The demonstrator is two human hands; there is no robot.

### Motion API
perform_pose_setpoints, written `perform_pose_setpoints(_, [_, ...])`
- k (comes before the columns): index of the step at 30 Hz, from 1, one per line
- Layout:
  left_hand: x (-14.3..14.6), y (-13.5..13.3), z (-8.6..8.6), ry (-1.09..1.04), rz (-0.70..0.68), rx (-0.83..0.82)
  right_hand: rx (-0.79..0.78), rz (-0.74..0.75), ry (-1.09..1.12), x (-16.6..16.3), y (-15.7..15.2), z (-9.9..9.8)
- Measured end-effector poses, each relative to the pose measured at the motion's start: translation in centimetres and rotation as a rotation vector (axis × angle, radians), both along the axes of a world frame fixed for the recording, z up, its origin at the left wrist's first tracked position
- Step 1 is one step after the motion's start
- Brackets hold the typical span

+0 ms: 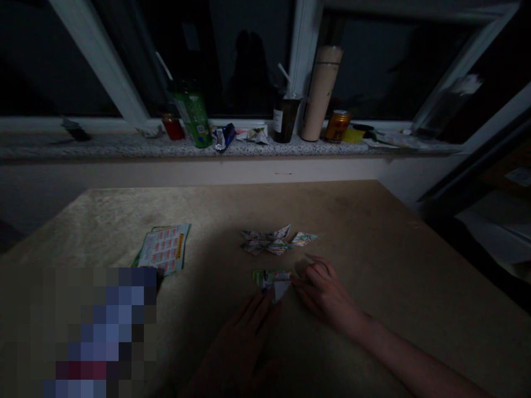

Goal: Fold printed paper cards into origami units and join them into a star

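Observation:
A small printed paper (271, 276), with one corner folded over to show its white back, lies flat on the table in front of me. My left hand (244, 331) comes from below with its fingers stretched out, their tips resting on the paper's lower edge. On the other side, my right hand (326, 290) has curled fingers, thumb and fingertips together at the paper's right corner. Just beyond the paper sits a cluster of folded paper pieces (267, 242), with one pointed folded piece (305, 238) at its right end. Dim light hides finger details.
A stack of printed sheets (161, 249) lies on the table (352, 215) at left. A pixelated patch covers the lower left. Along the windowsill (249, 148) stand a green bottle (194, 116), a dark cup (285, 119), a tall beige flask (321, 94) and an orange can (337, 126).

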State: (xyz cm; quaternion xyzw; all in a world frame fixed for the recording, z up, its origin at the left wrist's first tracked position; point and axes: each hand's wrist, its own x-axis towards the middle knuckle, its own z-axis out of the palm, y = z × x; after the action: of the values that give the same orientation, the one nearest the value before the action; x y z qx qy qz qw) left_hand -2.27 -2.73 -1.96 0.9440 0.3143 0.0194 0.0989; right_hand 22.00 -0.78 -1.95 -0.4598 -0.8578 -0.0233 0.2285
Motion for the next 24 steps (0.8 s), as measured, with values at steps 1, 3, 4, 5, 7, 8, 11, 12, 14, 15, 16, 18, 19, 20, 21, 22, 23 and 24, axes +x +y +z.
perform_pose_setpoints(1, [-0.03,0.07,0.01,0.005,0.002,0.008,-0.001,0.007,0.009,-0.01,-0.01,0.08])
perform_pose_setpoints(3, [-0.11,0.21,0.01,0.009,0.005,0.022,-0.013,0.030,0.026,-0.02,-0.05,0.19])
perform_pose_setpoints(4, [-0.14,0.28,-0.01,0.008,0.010,0.030,-0.020,0.050,0.033,-0.04,-0.07,0.21])
perform_pose_setpoints(5, [-0.17,0.34,-0.05,0.007,0.017,0.039,-0.029,0.070,0.039,-0.05,-0.08,0.20])
perform_pose_setpoints(7, [-0.20,0.40,-0.16,0.000,0.031,0.061,-0.044,0.115,0.055,-0.06,-0.06,0.11])
perform_pose_setpoints(8, [-0.21,0.40,-0.23,0.000,0.035,0.073,-0.048,0.140,0.066,-0.07,-0.04,0.07])
perform_pose_setpoints(11, [-0.22,0.35,-0.45,0.013,0.038,0.112,-0.063,0.209,0.089,-0.09,-0.02,0.07])
perform_pose_setpoints(12, [-0.24,0.33,-0.51,0.016,0.041,0.127,-0.079,0.226,0.085,-0.11,-0.03,0.13])
perform_pose_setpoints(14, [-0.29,0.33,-0.60,0.020,0.054,0.155,-0.111,0.245,0.068,-0.19,-0.12,0.30])
perform_pose_setpoints(15, [-0.31,0.36,-0.62,0.023,0.062,0.168,-0.124,0.253,0.054,-0.25,-0.17,0.38])
perform_pose_setpoints(16, [-0.34,0.40,-0.63,0.025,0.068,0.180,-0.130,0.260,0.041,-0.31,-0.23,0.43])
perform_pose_setpoints(18, [-0.36,0.50,-0.61,0.033,0.073,0.202,-0.113,0.277,0.025,-0.44,-0.35,0.43])
perform_pose_setpoints(19, [-0.37,0.53,-0.60,0.038,0.075,0.211,-0.100,0.287,0.022,-0.50,-0.41,0.40])
perform_pose_setpoints(20, [-0.37,0.55,-0.60,0.039,0.082,0.222,-0.090,0.294,0.022,-0.55,-0.47,0.34])
perform_pose_setpoints(21, [-0.38,0.56,-0.62,0.039,0.094,0.234,-0.079,0.300,0.027,-0.59,-0.54,0.26])
perform_pose_setpoints(22, [-0.39,0.55,-0.67,0.038,0.106,0.247,-0.069,0.306,0.034,-0.64,-0.61,0.17])
perform_pose_setpoints(23, [-0.41,0.54,-0.75,0.037,0.118,0.258,-0.064,0.315,0.039,-0.68,-0.70,0.07])
perform_pose_setpoints(24, [-0.45,0.52,-0.85,0.033,0.127,0.270,-0.057,0.325,0.043,-0.72,-0.80,-0.04])
